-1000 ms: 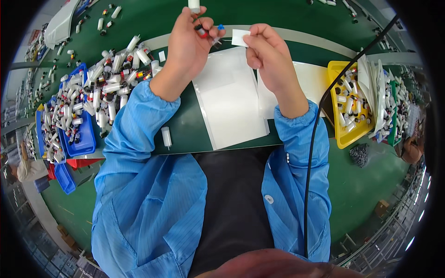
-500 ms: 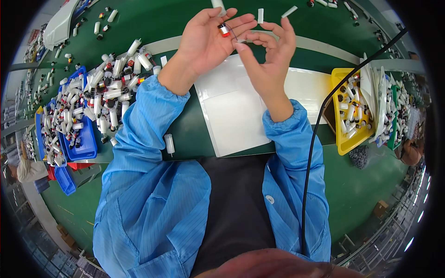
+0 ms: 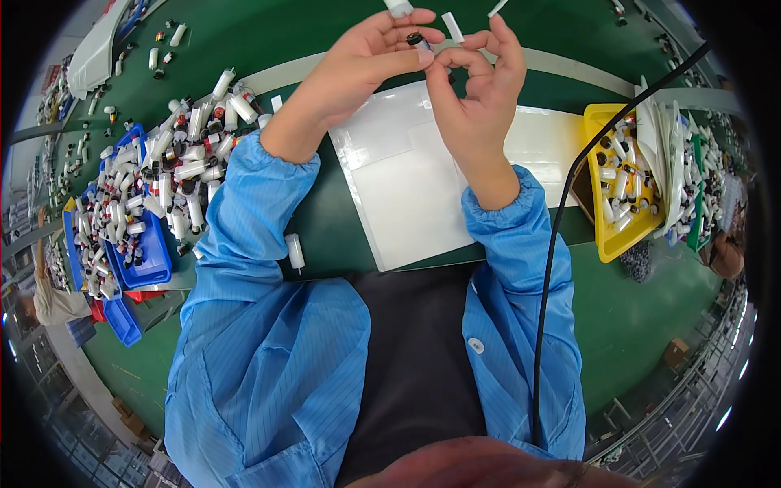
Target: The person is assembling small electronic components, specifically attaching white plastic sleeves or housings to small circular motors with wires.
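- White and cut off by the upper edge of view, a smooth cylinder point(image 3: 398, 7) is held at the fingers of the left hand point(image 3: 354, 69).
- A small black-capped cylindrical part point(image 3: 416, 39) is gripped between the left thumb and fingers, just beneath the white cylinder.
- The right hand point(image 3: 480, 106) is turned palm inward, two fingers raised and apart; its thumb and bent forefinger are brought close to the black-capped part, but whether anything is pinched there cannot be told.
- A short, flat white strip point(image 3: 452, 28) and a slimmer white strip point(image 3: 497, 7) are seen at the raised right fingertips; whether they are stuck to them cannot be told.
- Glossy white flat sheets point(image 3: 411, 195) are laid on the dark green tabletop point(image 3: 325, 215) below the hands.
- A single white cylinder with a thin pin point(image 3: 294, 251) is left lying beside the left sleeve.
- Many white cylinders are heaped at the left, beside a blue plastic bin point(image 3: 154, 244); more are held in a yellow plastic bin point(image 3: 618, 242) at the right.
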The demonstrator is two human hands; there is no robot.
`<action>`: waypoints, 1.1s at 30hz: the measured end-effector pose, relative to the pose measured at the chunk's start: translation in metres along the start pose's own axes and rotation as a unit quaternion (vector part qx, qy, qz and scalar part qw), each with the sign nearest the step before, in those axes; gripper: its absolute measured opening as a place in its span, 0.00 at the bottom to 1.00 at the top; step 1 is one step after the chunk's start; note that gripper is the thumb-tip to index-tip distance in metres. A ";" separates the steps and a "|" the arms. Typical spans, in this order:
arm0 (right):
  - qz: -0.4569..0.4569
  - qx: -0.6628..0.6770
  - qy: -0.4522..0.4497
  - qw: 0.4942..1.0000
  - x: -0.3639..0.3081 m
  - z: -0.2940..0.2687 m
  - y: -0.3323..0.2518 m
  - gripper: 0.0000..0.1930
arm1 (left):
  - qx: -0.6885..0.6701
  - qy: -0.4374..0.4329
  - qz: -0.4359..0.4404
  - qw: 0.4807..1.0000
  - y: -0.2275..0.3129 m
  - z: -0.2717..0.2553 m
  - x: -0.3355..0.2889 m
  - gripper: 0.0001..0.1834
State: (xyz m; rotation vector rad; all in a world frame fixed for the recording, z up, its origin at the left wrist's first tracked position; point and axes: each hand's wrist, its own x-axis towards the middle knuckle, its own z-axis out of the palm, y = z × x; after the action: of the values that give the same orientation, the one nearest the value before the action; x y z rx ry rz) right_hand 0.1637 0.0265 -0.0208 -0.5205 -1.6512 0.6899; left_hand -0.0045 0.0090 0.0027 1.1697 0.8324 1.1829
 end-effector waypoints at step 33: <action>0.320 0.235 -0.106 0.912 0.027 -0.024 -0.014 0.22 | 0.030 -0.045 -0.013 0.998 0.009 -0.006 -0.003 0.27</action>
State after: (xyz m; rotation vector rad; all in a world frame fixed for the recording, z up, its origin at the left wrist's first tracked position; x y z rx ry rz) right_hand 0.1826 0.0382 0.0110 -0.6502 -1.4242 1.6306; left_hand -0.0131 0.0069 0.0101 1.2480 0.8169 1.0814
